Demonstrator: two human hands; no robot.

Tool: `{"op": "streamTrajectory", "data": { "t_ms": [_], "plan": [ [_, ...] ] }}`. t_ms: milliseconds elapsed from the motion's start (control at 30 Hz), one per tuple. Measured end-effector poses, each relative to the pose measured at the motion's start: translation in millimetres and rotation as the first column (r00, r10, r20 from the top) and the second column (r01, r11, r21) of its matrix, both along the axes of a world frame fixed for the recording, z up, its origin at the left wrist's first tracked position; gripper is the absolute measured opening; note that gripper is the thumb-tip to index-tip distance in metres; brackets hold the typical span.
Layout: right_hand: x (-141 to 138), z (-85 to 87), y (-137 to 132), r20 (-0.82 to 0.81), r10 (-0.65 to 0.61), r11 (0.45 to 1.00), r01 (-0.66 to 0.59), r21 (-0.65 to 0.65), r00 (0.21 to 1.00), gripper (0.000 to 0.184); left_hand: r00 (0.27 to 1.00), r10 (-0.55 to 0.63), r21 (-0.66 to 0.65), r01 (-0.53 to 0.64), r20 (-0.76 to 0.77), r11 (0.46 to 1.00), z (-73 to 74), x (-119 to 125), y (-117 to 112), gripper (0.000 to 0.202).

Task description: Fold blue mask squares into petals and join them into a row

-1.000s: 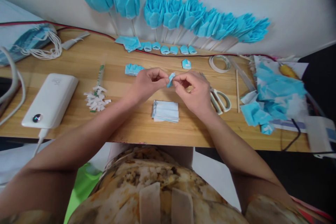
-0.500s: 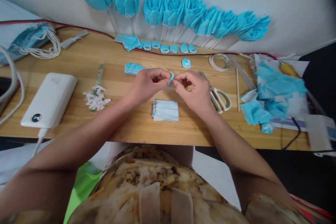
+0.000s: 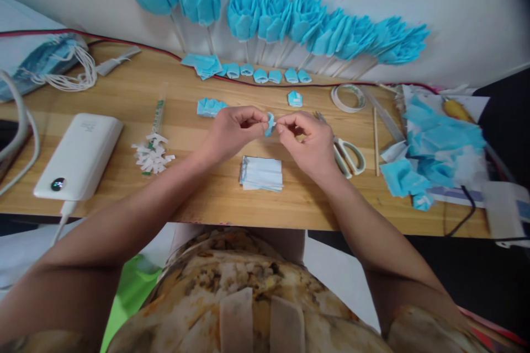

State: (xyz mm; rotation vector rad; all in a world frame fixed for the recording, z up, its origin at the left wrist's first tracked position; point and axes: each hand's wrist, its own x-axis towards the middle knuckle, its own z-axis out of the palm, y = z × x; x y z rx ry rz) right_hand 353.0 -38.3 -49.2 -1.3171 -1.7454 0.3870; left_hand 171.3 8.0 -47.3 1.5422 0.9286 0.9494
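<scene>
My left hand (image 3: 234, 132) pinches a small folded piece of blue crepe-like material (image 3: 270, 124) between thumb and forefinger. From the other side, my right hand (image 3: 308, 140) pinches a tiny white strip (image 3: 275, 122) against that piece's edge; its far end is hidden by the fingertips. Below both hands lies a stack of pale blue-white rectangles (image 3: 261, 172). A pleated blue strip (image 3: 210, 107) rests just beyond my left hand. One small blue cup-like piece (image 3: 295, 99) sits beyond my right hand. Scissors with pale handles (image 3: 350, 157) lie partly behind my right wrist.
Blue flowers on sticks (image 3: 273, 16) lean along the wall, with several small blue rolled pieces (image 3: 260, 75) before them. Left are white strips (image 3: 151, 155) and a white power bank (image 3: 78, 157). Right are a tape roll (image 3: 348, 98), a stick (image 3: 376, 140) and crumpled blue scraps (image 3: 445, 135).
My right fingertips have drawn slightly right from the blue piece, and a white bit now shows between them and it. My left hand stays nearly in place.
</scene>
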Motion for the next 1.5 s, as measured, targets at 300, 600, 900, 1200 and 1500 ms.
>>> {"op": "streamTrajectory", "data": {
  "t_ms": [300, 600, 900, 1200, 1500],
  "plan": [
    [11.9, -2.4, 9.0, -0.234, -0.139, 0.99, 0.129, -0.055, 0.962, 0.01, 0.984, 0.148, -0.121, -0.136, 0.099, 0.983, 10.0, -7.0, 7.8, 0.012],
    [-45.9, 22.0, 25.1, -0.014, 0.192, 0.971, -0.192, -0.142, 0.981, 0.009, 0.858, 0.233, 0.177, -0.345, 0.458, 0.922, 85.8, -81.2, 3.5, 0.012],
    [-151.9, 9.4, 50.3, 0.288, 0.544, 0.834, -0.472, -0.286, 0.788, 0.029, 0.846, 0.412, 0.071, -0.459, 0.339, 0.886, 70.6, -141.6, -17.3, 0.013],
    [-147.4, 7.5, 51.5, 0.258, 0.547, 0.808, -0.42, -0.414, 0.797, 0.027, 0.872, 0.331, 0.023, -0.363, 0.361, 0.932, 48.1, -143.6, -11.1, 0.016],
    [-133.1, 8.1, 47.8, 0.298, 0.6, 0.791, -0.493, -0.363, 0.742, 0.038, 0.909, 0.31, -0.059, -0.306, 0.279, 0.95, 47.6, -126.8, -14.2, 0.017]
  ]
}}
